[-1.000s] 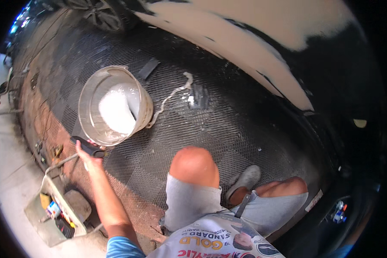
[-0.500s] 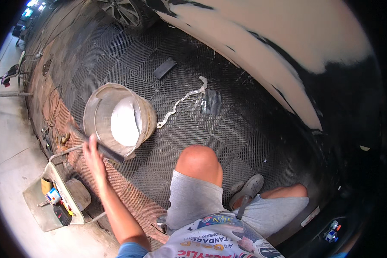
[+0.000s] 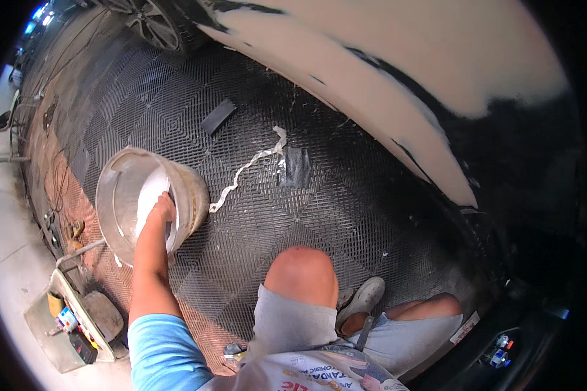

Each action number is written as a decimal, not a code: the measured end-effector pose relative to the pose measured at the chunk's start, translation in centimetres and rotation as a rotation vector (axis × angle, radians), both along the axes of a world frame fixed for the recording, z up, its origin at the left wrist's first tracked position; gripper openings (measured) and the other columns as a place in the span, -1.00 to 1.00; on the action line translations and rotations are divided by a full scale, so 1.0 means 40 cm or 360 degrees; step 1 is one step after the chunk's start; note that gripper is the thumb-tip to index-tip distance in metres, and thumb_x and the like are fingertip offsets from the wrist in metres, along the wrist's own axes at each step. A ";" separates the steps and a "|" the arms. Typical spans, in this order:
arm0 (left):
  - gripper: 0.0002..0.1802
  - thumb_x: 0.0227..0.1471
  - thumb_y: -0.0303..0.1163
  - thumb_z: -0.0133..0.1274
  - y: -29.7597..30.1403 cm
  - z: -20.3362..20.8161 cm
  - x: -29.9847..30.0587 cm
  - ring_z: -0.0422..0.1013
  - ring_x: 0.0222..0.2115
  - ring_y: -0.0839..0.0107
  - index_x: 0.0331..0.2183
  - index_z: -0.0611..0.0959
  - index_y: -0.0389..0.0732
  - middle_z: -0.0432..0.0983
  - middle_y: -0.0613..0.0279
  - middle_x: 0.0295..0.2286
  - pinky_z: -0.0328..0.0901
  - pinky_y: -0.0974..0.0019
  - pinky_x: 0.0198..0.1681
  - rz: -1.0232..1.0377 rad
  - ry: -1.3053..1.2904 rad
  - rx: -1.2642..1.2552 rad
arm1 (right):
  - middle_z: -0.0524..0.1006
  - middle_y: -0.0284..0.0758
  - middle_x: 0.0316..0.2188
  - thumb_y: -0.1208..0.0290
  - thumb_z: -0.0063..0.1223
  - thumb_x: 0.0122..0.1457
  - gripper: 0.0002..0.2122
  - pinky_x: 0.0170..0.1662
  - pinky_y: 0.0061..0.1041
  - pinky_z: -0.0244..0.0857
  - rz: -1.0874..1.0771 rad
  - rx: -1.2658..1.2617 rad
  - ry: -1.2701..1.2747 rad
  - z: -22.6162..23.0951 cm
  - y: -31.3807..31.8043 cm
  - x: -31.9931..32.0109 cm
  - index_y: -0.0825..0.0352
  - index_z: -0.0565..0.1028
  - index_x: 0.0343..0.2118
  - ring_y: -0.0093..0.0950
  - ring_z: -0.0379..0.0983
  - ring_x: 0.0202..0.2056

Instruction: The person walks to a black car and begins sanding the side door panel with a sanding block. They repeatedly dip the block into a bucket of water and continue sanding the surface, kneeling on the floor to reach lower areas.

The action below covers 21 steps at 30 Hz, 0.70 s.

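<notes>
My left hand [image 3: 164,207] reaches down into a large, cloudy plastic bucket [image 3: 192,202], its fingers curled and partly hidden. What they hold cannot be made out. White, bright-looking liquid [image 3: 151,193] shows inside the bucket beside the hand. The long dark bar seen a moment earlier is not visible now. My right hand is out of view.
A car body panel [image 3: 372,85] with beige and black patches curves along the right. On the black grid mat lie a dark block [image 3: 218,116], a dark sheet [image 3: 295,168] and crumpled tape [image 3: 241,171]. A pale bin [image 3: 67,326] with bottles stands at lower left.
My left hand has gone from beside the bucket rim, holding a long dark bar, down into the bucket. The view has shifted, so everything sits further left and lower.
</notes>
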<state>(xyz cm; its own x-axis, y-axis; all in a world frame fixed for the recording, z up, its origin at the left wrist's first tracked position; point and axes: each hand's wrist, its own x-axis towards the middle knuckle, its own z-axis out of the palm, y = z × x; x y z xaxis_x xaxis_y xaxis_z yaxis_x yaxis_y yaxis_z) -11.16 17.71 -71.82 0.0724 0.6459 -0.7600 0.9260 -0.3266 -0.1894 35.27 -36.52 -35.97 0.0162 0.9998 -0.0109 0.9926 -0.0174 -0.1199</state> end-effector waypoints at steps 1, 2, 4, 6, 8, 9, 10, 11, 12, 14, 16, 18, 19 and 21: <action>-0.06 0.07 -0.11 0.26 0.084 -0.017 -0.058 0.29 0.30 -0.28 0.30 0.28 -0.41 0.28 -0.37 0.27 0.28 -0.08 0.36 -0.0342 0.0084 0.0092 | 0.41 -0.28 0.36 0.24 0.13 0.34 -0.50 0.52 -0.19 0.03 -0.0057 0.0098 0.0086 -0.022 -0.012 0.005 0.22 0.42 0.31 -0.34 0.25 0.40; -0.08 0.08 -0.11 0.24 0.019 -0.023 -0.084 0.29 0.30 -0.27 0.30 0.29 -0.40 0.28 -0.36 0.27 0.29 -0.09 0.36 -0.0203 0.0116 -0.0012 | 0.41 -0.28 0.36 0.24 0.14 0.33 -0.50 0.52 -0.19 0.03 -0.0024 0.0050 0.0092 -0.034 0.003 0.035 0.22 0.42 0.31 -0.34 0.26 0.40; -0.12 0.10 -0.12 0.21 -0.046 -0.034 -0.058 0.28 0.30 -0.26 0.30 0.31 -0.37 0.29 -0.33 0.27 0.29 -0.09 0.35 -0.0072 0.0108 -0.0076 | 0.42 -0.28 0.35 0.25 0.14 0.32 -0.50 0.51 -0.19 0.04 0.0006 0.0041 0.0065 -0.050 0.004 0.044 0.23 0.43 0.31 -0.34 0.27 0.40; -0.16 0.12 -0.12 0.19 0.007 0.006 0.061 0.28 0.30 -0.25 0.30 0.33 -0.34 0.30 -0.31 0.27 0.29 -0.10 0.35 -0.0105 0.0141 -0.0093 | 0.43 -0.28 0.35 0.25 0.15 0.32 -0.50 0.51 -0.19 0.04 -0.0090 0.0037 0.0036 -0.053 0.002 0.034 0.23 0.43 0.30 -0.34 0.27 0.39; -0.20 0.14 -0.13 0.16 0.000 0.099 0.042 0.27 0.31 -0.23 0.30 0.35 -0.31 0.31 -0.29 0.27 0.30 -0.11 0.35 -0.0026 0.0224 -0.0046 | 0.43 -0.27 0.34 0.26 0.16 0.31 -0.50 0.51 -0.18 0.05 -0.0027 0.0078 0.0092 -0.075 0.008 0.060 0.24 0.44 0.29 -0.34 0.28 0.39; -0.22 0.15 -0.13 0.14 0.008 0.147 0.045 0.27 0.31 -0.23 0.30 0.37 -0.30 0.31 -0.27 0.27 0.30 -0.11 0.34 -0.0015 0.0259 -0.0015 | 0.44 -0.27 0.34 0.26 0.16 0.30 -0.50 0.51 -0.18 0.05 -0.0012 0.0097 0.0118 -0.085 0.006 0.067 0.24 0.44 0.29 -0.34 0.29 0.38; -0.24 0.17 -0.14 0.13 0.012 0.191 0.062 0.26 0.31 -0.22 0.30 0.38 -0.28 0.32 -0.26 0.26 0.30 -0.12 0.34 -0.0027 0.0289 0.0040 | 0.44 -0.27 0.33 0.26 0.17 0.30 -0.50 0.51 -0.18 0.05 -0.0002 0.0112 0.0127 -0.091 0.005 0.074 0.24 0.44 0.29 -0.34 0.29 0.38; -0.25 0.18 -0.14 0.11 0.003 0.244 0.086 0.26 0.31 -0.21 0.30 0.39 -0.27 0.32 -0.25 0.26 0.30 -0.12 0.34 -0.0050 0.0319 0.0111 | 0.44 -0.27 0.33 0.27 0.17 0.30 -0.50 0.50 -0.18 0.06 0.0001 0.0131 0.0136 -0.091 0.004 0.087 0.24 0.44 0.29 -0.34 0.30 0.38; -0.38 0.27 -0.18 -0.04 -0.061 0.375 0.291 0.24 0.32 -0.20 0.30 0.47 -0.13 0.35 -0.14 0.26 0.31 -0.18 0.32 0.0045 0.0232 0.0205 | 0.45 -0.27 0.33 0.27 0.18 0.29 -0.50 0.50 -0.18 0.06 -0.0023 0.0103 0.0050 -0.086 -0.002 0.096 0.24 0.45 0.28 -0.34 0.30 0.38; -0.45 0.32 -0.15 -0.09 -0.046 0.491 0.204 0.28 0.29 -0.15 0.22 0.59 -0.15 0.39 -0.06 0.25 0.30 -0.14 0.31 -0.0039 0.0452 0.0391 | 0.46 -0.27 0.32 0.27 0.19 0.28 -0.50 0.50 -0.18 0.07 0.0044 0.0175 0.0109 -0.067 0.003 0.129 0.25 0.45 0.28 -0.34 0.31 0.37; -0.47 0.32 -0.10 -0.09 -0.032 0.653 0.222 0.30 0.28 -0.10 0.16 0.65 -0.17 0.42 -0.04 0.23 0.29 -0.12 0.31 -0.0121 0.0653 0.0523 | 0.46 -0.27 0.32 0.28 0.19 0.28 -0.50 0.50 -0.18 0.07 0.0115 0.0227 0.0102 -0.021 0.013 0.177 0.25 0.46 0.27 -0.34 0.32 0.37; -0.46 0.29 -0.08 -0.04 0.015 0.795 0.149 0.30 0.28 -0.08 0.12 0.67 -0.20 0.45 -0.05 0.20 0.32 -0.12 0.28 -0.0057 0.0694 0.0781 | 0.47 -0.26 0.31 0.29 0.20 0.27 -0.50 0.50 -0.18 0.08 0.0232 0.0302 0.0113 0.042 0.031 0.244 0.26 0.46 0.27 -0.34 0.32 0.36; -0.46 0.27 -0.08 0.00 0.042 0.856 0.135 0.29 0.29 -0.08 0.10 0.67 -0.22 0.46 -0.07 0.19 0.35 -0.13 0.25 0.0017 0.0632 0.0938 | 0.47 -0.26 0.31 0.29 0.21 0.27 -0.50 0.49 -0.18 0.08 0.0303 0.0353 0.0090 0.085 0.042 0.284 0.26 0.46 0.26 -0.34 0.33 0.36; -0.44 0.20 -0.04 0.15 0.024 1.016 0.346 0.34 0.27 -0.13 0.05 0.68 -0.29 0.47 -0.12 0.19 0.38 -0.17 0.20 -0.0140 0.0459 0.1104 | 0.48 -0.26 0.30 0.29 0.22 0.26 -0.50 0.49 -0.18 0.09 0.0395 0.0438 -0.0075 0.206 0.092 0.380 0.26 0.47 0.26 -0.34 0.34 0.36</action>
<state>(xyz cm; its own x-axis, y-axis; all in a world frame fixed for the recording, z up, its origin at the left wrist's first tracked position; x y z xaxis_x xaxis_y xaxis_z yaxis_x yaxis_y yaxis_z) 2.68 18.67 -31.18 0.0059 0.9840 -0.1780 0.7846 -0.1149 -0.6092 50.47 -32.82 -27.75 -0.2333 0.9387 0.2538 0.9671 0.2513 -0.0405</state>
